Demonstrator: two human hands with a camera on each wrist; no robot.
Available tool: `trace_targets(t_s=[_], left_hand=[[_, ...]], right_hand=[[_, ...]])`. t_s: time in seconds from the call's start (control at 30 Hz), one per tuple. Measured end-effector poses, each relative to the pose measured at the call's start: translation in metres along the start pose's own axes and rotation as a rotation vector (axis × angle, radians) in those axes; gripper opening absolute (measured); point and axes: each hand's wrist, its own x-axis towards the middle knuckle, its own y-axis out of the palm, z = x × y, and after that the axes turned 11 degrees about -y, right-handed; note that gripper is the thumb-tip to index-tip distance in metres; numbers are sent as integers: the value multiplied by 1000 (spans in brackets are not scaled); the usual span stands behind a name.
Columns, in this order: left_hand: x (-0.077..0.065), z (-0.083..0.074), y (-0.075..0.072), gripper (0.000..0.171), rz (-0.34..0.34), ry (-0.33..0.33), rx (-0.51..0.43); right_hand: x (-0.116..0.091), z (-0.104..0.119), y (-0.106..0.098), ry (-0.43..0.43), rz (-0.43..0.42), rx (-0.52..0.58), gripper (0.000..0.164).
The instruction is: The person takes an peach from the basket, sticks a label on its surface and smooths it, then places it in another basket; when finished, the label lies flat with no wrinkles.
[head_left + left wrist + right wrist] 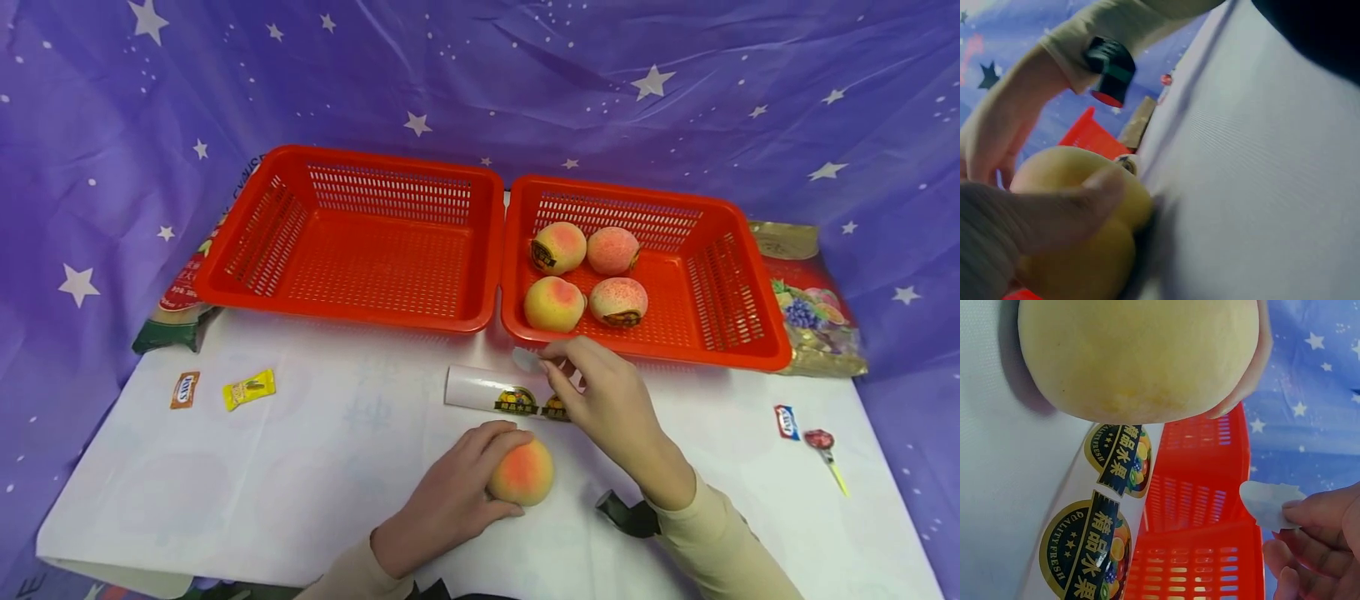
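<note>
My left hand (pixel 453 487) holds a yellow-and-pink peach (pixel 527 473) on the white table, its thumb lying along the fruit in the left wrist view. Between the thumb and fingers of my right hand (pixel 607 400) is a small sticker (pixel 1265 501), pale back showing in the right wrist view. It hangs in the air near the front rim of the right basket. Under that hand lies a white strip of stickers (pixel 472 387), with two black-and-gold fruit labels visible beyond the peach in the right wrist view.
Two red baskets stand side by side at the back; the right basket (pixel 720 354) contains several peaches with labels, the left basket (pixel 360 312) none. Small candies, including a yellow wrapper (pixel 249 389), lie at left. A blue-white candy (pixel 787 422) and a lollipop (pixel 820 440) lie at right.
</note>
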Motion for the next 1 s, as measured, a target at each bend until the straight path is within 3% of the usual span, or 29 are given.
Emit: trace_targets(t_s=[0.13, 0.23, 0.3, 0.43, 0.5, 0.6, 0.73, 0.87, 1.0], left_hand=[[4, 3, 5, 81, 1, -40, -96], [7, 4, 3, 77, 36, -93, -255], [8, 4, -3, 74, 104, -160, -465], [9, 1, -24, 63, 300, -255, -1066], [9, 1, -34, 54, 402, -237, -1331], [9, 0, -40, 47, 524, -158, -1570], [12, -1, -38, 49, 548, -65, -1692], [14, -3, -37, 52, 507, -43, -1684], [16, -5, -38, 53, 486, -55, -1660]], right_hand=[[1, 1, -3, 23, 22, 50, 11], [2, 3, -8, 62, 41, 134, 12], [3, 5, -12, 77, 29, 187, 14], [4, 12, -17, -18, -127, 242, 16], [6, 17, -18, -119, -231, 237, 13], [11, 27, -21, -293, -365, 191, 7], [21, 42, -25, -462, -443, 98, 12], [25, 53, -26, -566, -440, 25, 12], [24, 57, -26, -618, -421, 2, 12]])
